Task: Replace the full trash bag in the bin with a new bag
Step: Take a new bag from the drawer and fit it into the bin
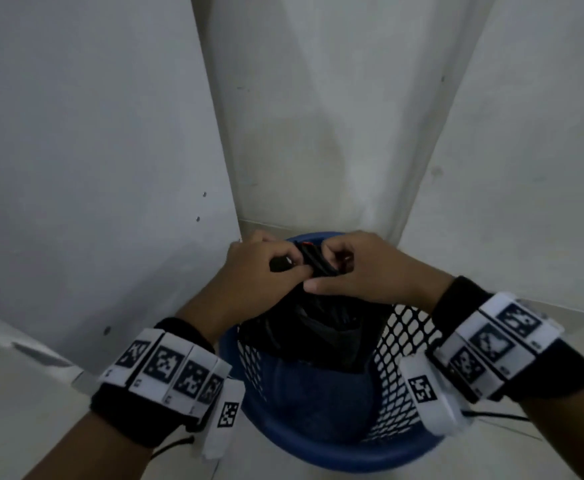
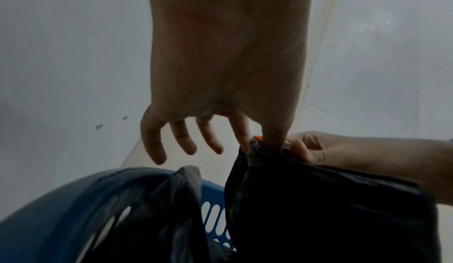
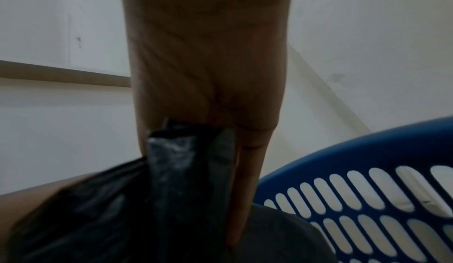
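A black trash bag [image 1: 313, 327] stands in a blue perforated bin [image 1: 321, 455] in a corner. Both hands hold its gathered top over the bin's far side. My left hand [image 1: 270, 261] pinches the bag's neck [image 2: 255, 151] between thumb and forefinger, its other fingers [image 2: 183, 139] spread loose. My right hand [image 1: 349, 268] grips the bunched plastic [image 3: 191, 162] from the right, fingers curled over it. A small orange piece [image 2: 257, 137] shows at the pinched top. The bag's contents are hidden.
White walls [image 1: 335, 116] close in on the bin from the left, the back and the right. Pale floor tiles [image 1: 34, 410] lie to the left and front of the bin. A baseboard [image 3: 63, 73] runs along the wall.
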`<state>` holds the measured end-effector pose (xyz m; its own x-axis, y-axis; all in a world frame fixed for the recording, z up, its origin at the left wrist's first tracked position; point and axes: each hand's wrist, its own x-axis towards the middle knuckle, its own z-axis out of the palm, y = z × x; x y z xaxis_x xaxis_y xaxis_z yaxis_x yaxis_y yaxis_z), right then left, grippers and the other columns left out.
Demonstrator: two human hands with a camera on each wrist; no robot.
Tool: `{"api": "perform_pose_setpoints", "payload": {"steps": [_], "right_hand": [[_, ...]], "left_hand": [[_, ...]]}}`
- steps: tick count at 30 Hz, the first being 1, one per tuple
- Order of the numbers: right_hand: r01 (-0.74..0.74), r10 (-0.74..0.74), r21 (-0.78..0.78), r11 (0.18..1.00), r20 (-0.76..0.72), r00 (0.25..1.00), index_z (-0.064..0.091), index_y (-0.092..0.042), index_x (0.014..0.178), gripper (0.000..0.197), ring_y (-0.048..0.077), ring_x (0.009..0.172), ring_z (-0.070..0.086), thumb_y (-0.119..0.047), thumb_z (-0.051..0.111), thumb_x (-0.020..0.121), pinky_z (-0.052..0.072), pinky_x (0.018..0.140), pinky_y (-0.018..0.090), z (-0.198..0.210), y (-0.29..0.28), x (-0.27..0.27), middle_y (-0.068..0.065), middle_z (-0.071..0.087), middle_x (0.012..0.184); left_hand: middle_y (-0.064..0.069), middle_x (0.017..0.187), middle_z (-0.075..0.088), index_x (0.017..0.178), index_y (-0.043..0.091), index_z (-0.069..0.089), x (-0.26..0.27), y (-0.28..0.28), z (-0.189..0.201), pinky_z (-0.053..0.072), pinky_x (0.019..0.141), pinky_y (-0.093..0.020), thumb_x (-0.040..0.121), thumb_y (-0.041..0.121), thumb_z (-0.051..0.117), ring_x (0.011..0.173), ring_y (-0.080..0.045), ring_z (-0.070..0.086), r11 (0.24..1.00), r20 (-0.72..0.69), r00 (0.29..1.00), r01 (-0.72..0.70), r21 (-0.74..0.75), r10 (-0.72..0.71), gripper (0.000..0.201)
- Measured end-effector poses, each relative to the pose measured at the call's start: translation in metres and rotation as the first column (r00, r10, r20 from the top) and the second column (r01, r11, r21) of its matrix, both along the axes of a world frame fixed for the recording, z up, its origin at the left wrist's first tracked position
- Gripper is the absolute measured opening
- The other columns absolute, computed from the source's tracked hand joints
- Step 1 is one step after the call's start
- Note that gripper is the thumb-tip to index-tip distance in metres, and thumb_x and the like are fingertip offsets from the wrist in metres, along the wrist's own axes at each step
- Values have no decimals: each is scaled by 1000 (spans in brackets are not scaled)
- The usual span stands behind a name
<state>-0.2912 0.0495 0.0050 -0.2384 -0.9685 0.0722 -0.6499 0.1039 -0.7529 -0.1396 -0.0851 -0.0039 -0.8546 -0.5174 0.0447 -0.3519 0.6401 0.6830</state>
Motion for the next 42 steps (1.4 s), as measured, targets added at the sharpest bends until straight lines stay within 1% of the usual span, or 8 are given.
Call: {"api": "perform_pose_setpoints", "payload": {"steps": [3, 8, 13, 18, 25, 31, 35, 42], "right_hand": [[21, -20, -65, 998, 12, 1000, 54, -1, 71, 44, 9, 59, 50, -38, 69, 91, 40, 60, 19, 5, 3, -6, 2, 52, 68], [61, -49, -169, 984, 78, 996, 54, 0, 70, 41, 25, 64, 52, -27, 55, 101, 38, 59, 22, -6, 9, -4, 20, 48, 74], [251, -252, -149, 956, 17, 968, 65, -17, 102, 8, 8, 77, 61, -22, 61, 97, 46, 68, 16, -22, 27, -7, 1, 64, 91], [208, -207, -125, 970, 25, 978, 50, -34, 126, 45, 24, 61, 61, -8, 65, 92, 56, 61, 33, -20, 39, -13, -3, 66, 81], [282, -287, -131, 950, -16, 958, 68, -22, 122, 36, 6, 93, 64, -15, 75, 87, 57, 86, 22, -12, 32, -9, -7, 64, 119], [351, -333, -209, 913, 118, 935, 68, -24, 114, 41, 15, 91, 69, -26, 85, 76, 59, 86, 35, -7, 23, 3, -2, 72, 96], [440, -345, -157, 884, 416, 842, 61, -16, 115, 51, 14, 61, 66, -21, 88, 73, 55, 55, 25, -5, 22, 4, 0, 62, 67], [448, -351, -165, 879, 412, 841, 63, -12, 70, 23, 0, 49, 55, -20, 84, 78, 46, 51, 12, -9, 33, -10, -10, 58, 54]], "left_hand": [[9, 80, 68, 78, 30, 63, -4, 4, 7, 47, 67, -23, 92, 34, 64, 76, -7, 64, 994, -89, 995, 60, 93, -52, 15], [-4, 78, 72, 89, 13, 59, -8, 9, 10, 51, 67, -30, 92, 27, 64, 66, -12, 62, 985, -137, 990, 55, 163, -33, 15], [-12, 86, 71, 114, 29, 49, -3, 11, 10, 53, 62, -34, 89, 24, 68, 70, -25, 66, 991, -104, 993, 64, 114, -53, 31], [-10, 70, 61, 125, 40, 41, 16, 6, 4, 42, 53, -21, 90, 6, 58, 55, -14, 56, 994, -97, 989, 104, -44, -108, 52], [9, 114, 48, 108, 48, 67, 22, -2, -9, 42, 87, -27, 91, 29, 54, 109, -15, 47, 968, 74, 994, 101, -228, -86, 28], [21, 105, 68, 116, 43, 64, 16, 34, 5, 53, 82, -22, 75, 67, 72, 95, 3, 64, 991, -123, 984, 131, 31, -126, 48], [13, 87, 75, 117, 36, 59, 11, 37, -2, 56, 67, -17, 71, 43, 87, 72, -4, 70, 969, -195, 979, 107, 221, -64, 54], [7, 86, 75, 110, 33, 61, 6, 26, -10, 61, 72, -31, 93, 23, 70, 78, -15, 73, 956, -281, 954, -24, 291, 109, 22]]}}
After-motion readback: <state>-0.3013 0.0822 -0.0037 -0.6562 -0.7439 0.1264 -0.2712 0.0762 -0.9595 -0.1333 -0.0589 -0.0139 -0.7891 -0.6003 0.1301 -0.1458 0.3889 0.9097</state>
